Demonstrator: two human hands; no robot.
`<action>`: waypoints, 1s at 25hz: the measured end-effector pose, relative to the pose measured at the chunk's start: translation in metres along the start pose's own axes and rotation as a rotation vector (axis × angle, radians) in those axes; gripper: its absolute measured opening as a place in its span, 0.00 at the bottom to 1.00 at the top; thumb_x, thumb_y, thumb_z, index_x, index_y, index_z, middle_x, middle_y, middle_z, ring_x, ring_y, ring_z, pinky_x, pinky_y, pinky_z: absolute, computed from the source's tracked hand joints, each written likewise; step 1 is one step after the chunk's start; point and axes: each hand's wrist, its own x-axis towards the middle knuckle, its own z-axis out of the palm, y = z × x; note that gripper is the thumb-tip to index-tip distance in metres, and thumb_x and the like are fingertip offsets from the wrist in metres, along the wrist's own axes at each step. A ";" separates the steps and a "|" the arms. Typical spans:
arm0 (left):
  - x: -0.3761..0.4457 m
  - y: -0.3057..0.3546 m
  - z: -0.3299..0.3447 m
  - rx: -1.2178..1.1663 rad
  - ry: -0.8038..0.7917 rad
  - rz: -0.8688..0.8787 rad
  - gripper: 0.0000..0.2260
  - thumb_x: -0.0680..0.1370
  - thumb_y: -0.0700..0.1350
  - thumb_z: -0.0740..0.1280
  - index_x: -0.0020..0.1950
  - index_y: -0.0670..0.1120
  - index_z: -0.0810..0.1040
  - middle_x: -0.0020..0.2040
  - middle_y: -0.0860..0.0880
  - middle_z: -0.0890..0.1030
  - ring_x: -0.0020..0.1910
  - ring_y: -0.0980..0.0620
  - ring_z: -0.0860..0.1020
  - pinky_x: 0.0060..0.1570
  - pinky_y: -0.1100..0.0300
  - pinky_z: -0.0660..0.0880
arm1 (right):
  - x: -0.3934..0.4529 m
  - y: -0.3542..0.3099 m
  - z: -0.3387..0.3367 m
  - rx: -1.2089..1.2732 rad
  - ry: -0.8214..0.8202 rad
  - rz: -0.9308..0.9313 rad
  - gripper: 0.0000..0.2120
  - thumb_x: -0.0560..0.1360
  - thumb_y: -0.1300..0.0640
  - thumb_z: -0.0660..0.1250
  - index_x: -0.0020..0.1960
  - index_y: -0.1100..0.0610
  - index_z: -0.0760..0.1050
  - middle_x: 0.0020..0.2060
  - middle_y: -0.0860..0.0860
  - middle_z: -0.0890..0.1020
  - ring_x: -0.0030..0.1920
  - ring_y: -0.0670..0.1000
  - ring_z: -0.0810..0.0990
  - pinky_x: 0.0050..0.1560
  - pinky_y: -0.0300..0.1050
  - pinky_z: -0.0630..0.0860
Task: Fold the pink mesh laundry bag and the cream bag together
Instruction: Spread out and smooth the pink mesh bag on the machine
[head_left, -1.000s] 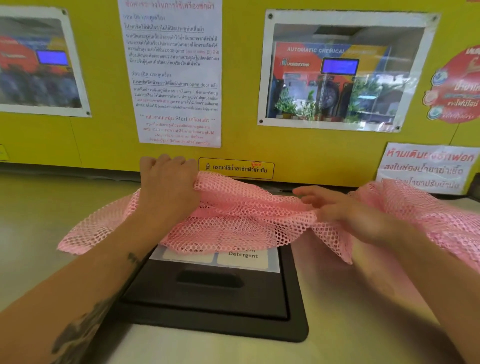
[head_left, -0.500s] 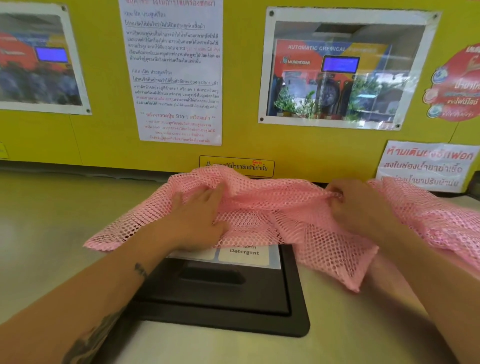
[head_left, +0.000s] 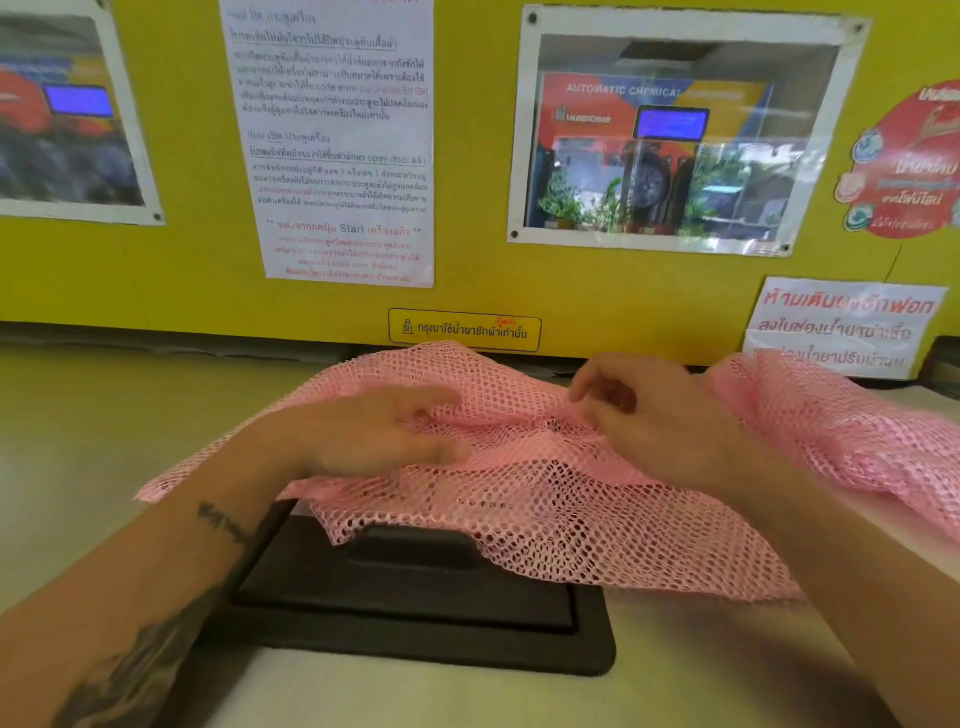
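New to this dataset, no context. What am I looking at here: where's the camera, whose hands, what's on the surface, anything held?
No robot: a person wearing a head camera that looks down at their own hands. The left hand lies flat on a pink mesh laundry bag, fingers straight. The right hand has its fingers curled into the mesh, though blur hides the exact grip. The bag is spread over a black lid set in a pale machine top, before a yellow panel with notices. No cream bag is visible.
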 end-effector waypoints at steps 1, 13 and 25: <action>0.004 -0.001 0.001 -0.111 0.171 0.029 0.24 0.75 0.63 0.65 0.70 0.63 0.67 0.69 0.55 0.73 0.68 0.53 0.71 0.69 0.47 0.66 | -0.005 -0.009 0.008 0.025 -0.111 -0.044 0.05 0.78 0.54 0.66 0.52 0.47 0.79 0.44 0.44 0.82 0.42 0.40 0.78 0.42 0.38 0.76; 0.025 -0.064 -0.015 0.215 0.395 -0.198 0.20 0.75 0.45 0.66 0.58 0.70 0.76 0.71 0.58 0.71 0.71 0.50 0.68 0.71 0.40 0.62 | -0.007 -0.002 -0.002 -0.058 -0.590 0.028 0.18 0.71 0.72 0.67 0.44 0.49 0.83 0.60 0.43 0.76 0.63 0.40 0.72 0.55 0.31 0.66; 0.026 -0.005 0.021 0.255 0.271 0.125 0.17 0.80 0.47 0.62 0.69 0.57 0.73 0.72 0.56 0.71 0.70 0.53 0.68 0.72 0.49 0.62 | -0.027 -0.043 0.043 -0.445 -0.602 -0.115 0.29 0.78 0.34 0.50 0.77 0.38 0.53 0.75 0.50 0.62 0.74 0.55 0.59 0.72 0.61 0.59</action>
